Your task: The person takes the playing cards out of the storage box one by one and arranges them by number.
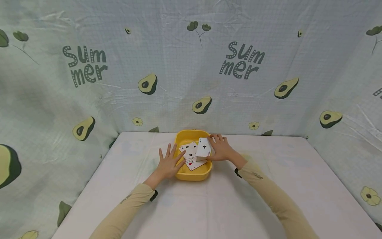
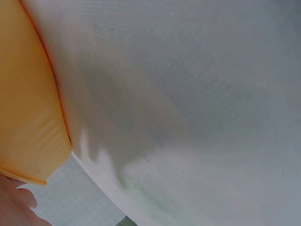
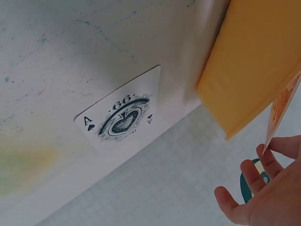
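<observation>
Card [image 1: 204, 147], flat glossy rect., pinched by right hand [image 1: 221, 149] fingers over rounded yellow plastic tray [image 1: 192, 175]; left hand [image 1: 168, 163] fingers splayed.

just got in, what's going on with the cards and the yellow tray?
A person works at a yellow tray of face-up playing cards on a white table. The right hand holds a club card upright at the tray's right edge. The left hand rests open against the tray's left side. An ace of spades shows in the right wrist view.

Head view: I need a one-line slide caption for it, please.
Right hand lifts a club card over a yellow tray of cards while the left hand rests flat against the tray's side.
</observation>
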### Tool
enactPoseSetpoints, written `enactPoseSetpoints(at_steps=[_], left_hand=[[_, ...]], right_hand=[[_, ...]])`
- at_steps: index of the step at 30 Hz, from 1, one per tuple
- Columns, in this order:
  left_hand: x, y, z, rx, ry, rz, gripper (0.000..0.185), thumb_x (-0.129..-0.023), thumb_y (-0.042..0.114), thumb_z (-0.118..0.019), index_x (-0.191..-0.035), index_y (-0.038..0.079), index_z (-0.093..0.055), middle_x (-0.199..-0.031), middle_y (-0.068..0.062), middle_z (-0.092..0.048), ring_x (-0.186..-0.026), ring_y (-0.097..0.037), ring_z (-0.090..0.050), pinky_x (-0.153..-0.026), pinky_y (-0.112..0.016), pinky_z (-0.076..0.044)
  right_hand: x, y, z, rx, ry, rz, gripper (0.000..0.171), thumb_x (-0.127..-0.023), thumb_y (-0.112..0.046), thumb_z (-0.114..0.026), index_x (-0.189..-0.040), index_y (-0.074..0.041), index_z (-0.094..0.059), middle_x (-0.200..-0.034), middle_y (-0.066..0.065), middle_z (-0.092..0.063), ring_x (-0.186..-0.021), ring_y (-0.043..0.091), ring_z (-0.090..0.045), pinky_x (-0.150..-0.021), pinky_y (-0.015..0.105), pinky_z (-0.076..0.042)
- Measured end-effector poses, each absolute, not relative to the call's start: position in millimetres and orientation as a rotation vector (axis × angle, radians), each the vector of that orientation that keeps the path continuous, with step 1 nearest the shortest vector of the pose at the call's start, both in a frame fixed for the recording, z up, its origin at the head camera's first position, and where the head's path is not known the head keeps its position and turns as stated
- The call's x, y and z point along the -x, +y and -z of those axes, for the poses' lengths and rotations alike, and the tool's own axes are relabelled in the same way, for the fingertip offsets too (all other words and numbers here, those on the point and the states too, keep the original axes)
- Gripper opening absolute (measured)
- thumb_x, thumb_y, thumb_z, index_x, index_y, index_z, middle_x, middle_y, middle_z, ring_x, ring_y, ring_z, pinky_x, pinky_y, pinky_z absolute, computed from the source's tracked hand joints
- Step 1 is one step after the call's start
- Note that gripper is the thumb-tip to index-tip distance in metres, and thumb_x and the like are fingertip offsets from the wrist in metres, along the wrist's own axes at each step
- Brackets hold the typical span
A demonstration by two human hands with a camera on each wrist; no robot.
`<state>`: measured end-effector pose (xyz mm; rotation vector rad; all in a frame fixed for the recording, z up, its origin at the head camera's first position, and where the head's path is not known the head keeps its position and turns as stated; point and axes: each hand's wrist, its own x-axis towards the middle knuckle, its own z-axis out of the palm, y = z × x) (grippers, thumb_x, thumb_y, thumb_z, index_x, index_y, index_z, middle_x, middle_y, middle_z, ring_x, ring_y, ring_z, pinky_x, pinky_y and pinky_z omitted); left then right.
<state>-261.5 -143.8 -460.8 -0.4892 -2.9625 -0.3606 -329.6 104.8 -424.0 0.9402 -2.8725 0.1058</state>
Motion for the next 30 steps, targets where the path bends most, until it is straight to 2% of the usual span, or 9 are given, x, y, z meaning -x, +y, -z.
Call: enactPoseSetpoints(at_steps=[17, 30], left_hand=[[261.3, -144.7, 458.9, 0.49, -2.971, 0.371, 0.051, -0.092, 0.046, -0.034, -0.138, 0.024, -0.034, -0.149, -0.018, -0.012, -0.137, -0.04, 0.0, -0.099, -0.068, 0.003], [261.7, -144.1, 457.7, 0.487, -2.98, 0.382, 0.05, -0.093, 0.045, -0.035, -0.138, 0.024, -0.035, -0.15, -0.017, -0.01, -0.137, -0.04, 0.002, -0.099, -0.067, 0.004]], right_hand=[[327.6, 132.5, 409.8, -0.854, -2.943, -0.235, 0.091, -0.066, -0.041, -0.07, -0.136, 0.001, -0.028, -0.126, 0.015, -0.027, -0.112, 0.033, -0.026, -0.084, 0.048, -0.027], [326.6, 163.4, 405.4, -0.813, -2.936, -0.208, 0.088, -0.064, -0.036, -0.074, -0.135, -0.005, -0.032, -0.129, 0.015, -0.03, -0.115, 0.037, -0.027, -0.085, 0.055, -0.028]])
